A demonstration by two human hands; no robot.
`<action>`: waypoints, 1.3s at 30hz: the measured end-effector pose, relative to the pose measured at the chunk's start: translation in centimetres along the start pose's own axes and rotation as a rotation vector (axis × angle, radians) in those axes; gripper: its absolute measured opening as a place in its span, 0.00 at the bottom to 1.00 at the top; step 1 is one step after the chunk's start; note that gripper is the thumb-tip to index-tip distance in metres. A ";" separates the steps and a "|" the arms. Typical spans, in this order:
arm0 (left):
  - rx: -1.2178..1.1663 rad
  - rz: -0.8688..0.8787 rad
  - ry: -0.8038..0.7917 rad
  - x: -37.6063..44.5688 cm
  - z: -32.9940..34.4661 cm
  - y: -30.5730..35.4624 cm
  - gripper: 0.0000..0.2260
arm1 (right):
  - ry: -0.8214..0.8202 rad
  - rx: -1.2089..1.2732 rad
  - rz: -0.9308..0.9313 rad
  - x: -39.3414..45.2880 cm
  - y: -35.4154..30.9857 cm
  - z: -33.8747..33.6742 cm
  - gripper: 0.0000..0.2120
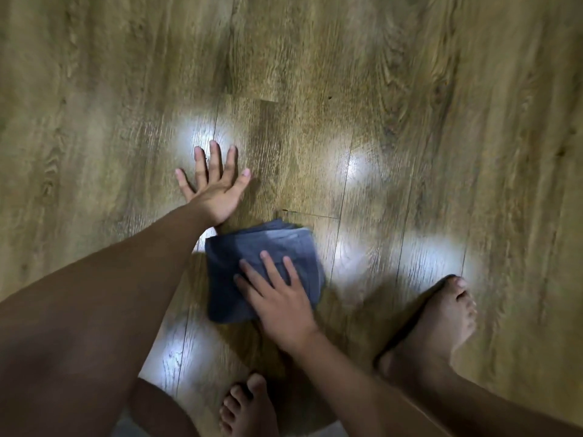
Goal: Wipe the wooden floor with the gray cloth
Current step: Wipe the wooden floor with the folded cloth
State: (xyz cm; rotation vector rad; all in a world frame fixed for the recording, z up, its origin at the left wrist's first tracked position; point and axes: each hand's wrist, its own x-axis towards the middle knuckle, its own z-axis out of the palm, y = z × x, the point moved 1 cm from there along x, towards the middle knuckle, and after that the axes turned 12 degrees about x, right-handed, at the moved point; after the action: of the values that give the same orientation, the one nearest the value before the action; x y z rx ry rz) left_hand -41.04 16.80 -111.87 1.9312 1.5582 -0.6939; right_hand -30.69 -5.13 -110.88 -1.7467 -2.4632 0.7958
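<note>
My right hand (pixel 280 305) lies flat on the gray cloth (pixel 263 269), fingers straight and a little spread, pressing it down onto the wooden floor (pixel 394 105) rather than gripping it. My left hand (pixel 214 184) is planted on the bare boards just beyond the cloth's far left corner, palm down and fingers splayed, propping me up. The two hands are apart, with the cloth mostly between them; my left wrist comes close to the cloth's upper edge, but I cannot tell whether it touches.

The cloth is folded into a thick square pad with layered edges showing at its far side, and it sits on the floor right in front of me. My left foot (pixel 249 405) is just behind it and my right foot (pixel 441 329) stands off to the right. Bright glare patches (pixel 359 165) from lights overhead sit on the boards around it.

I judge I am mid-wipe, since the picture is smeared with motion. What could go wrong: with only a flat palm on it, the folded pad may slide out from under my hand or unfold if I push fast, leaving streaks unwiped. If the boards are damp, my propping hand or bare feet could slip. The glare could also hide spots I have missed.
</note>
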 end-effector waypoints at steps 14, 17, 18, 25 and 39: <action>0.023 0.008 0.022 -0.2 0.2 0.1 0.32 | 0.605 0.313 1.098 -4.1 28.7 -14.4 0.31; 0.023 -0.015 0.021 -0.2 0.2 0.3 0.32 | 0.646 0.382 1.080 -3.0 23.6 -12.8 0.32; 0.018 -0.023 0.025 -0.2 0.2 0.5 0.32 | 0.653 0.371 1.034 -2.5 21.0 -11.7 0.33; -0.165 -0.089 0.293 -1.3 0.2 4.5 0.28 | 0.136 0.259 0.478 -3.2 0.6 -0.9 0.39; -0.368 -0.511 0.091 -2.1 0.0 -2.9 0.38 | 0.344 0.169 0.848 -5.1 21.2 -11.7 0.31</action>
State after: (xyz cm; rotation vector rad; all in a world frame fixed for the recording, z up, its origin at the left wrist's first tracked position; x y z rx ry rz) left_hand -44.30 15.85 -110.67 1.3218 2.0971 -0.4731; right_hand -6.71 0.11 -108.08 -2.5831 -1.3569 0.6071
